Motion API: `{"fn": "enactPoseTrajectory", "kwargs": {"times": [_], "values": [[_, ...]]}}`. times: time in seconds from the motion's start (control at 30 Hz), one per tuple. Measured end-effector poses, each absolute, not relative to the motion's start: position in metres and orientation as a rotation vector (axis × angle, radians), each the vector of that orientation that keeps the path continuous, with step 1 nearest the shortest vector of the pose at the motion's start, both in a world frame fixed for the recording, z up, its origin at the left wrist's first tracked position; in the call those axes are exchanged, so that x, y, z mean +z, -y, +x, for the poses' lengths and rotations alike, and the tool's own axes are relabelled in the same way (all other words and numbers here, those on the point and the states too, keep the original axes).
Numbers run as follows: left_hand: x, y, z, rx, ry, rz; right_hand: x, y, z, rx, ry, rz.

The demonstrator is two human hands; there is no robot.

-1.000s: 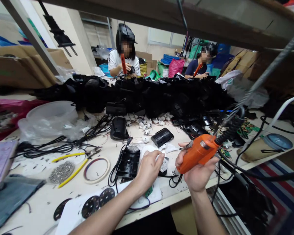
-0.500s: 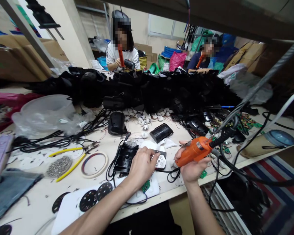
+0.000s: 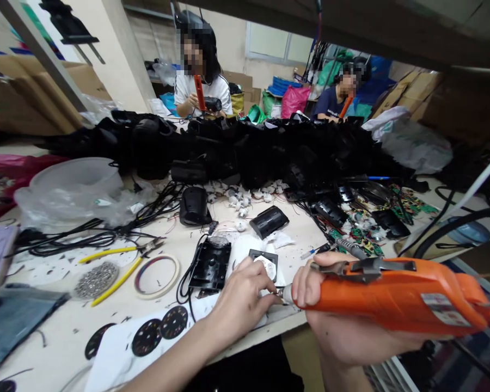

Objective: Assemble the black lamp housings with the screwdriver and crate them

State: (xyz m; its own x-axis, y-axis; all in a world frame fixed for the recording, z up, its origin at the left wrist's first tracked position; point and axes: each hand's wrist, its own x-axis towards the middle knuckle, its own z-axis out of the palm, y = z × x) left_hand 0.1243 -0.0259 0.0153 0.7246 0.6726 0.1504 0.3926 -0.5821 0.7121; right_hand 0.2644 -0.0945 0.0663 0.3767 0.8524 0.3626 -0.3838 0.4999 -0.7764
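My right hand (image 3: 330, 332) is wrapped round an orange electric screwdriver (image 3: 375, 302), which lies nearly level with its tip toward the left. At that tip, the thumb and forefinger of my left hand (image 3: 245, 296) are pinched together; whatever is between them is too small to name. Just beyond my left fingers sits a black square frame (image 3: 271, 257) with a white round-holed piece (image 3: 267, 267) on it, partly covered by the hand. An open black plastic housing (image 3: 210, 264) lies left of my left hand, with a black cable beside it.
Diagonal cutters with yellow handles (image 3: 116, 291), a pile of small screws (image 3: 96, 280) and a tape roll (image 3: 175, 277) lie to the left. Black housings (image 3: 269, 221) and small white parts (image 3: 240, 204) stand ahead, before a long black heap (image 3: 249, 147). Two people (image 3: 204, 90) work across the table.
The screwdriver has swung down and nearer, its body now stretching right with the tip toward my left hand. My left hand has shifted from the white piece to the screwdriver's tip.
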Motion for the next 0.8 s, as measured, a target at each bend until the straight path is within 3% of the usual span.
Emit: {"fn": "enactPoseTrajectory", "kwargs": {"times": [0.8], "values": [[0.004,0.037,0.108,0.871,-0.858,2.051,0.081,0.090,0.242,0.911,0.877,-0.622]]}}
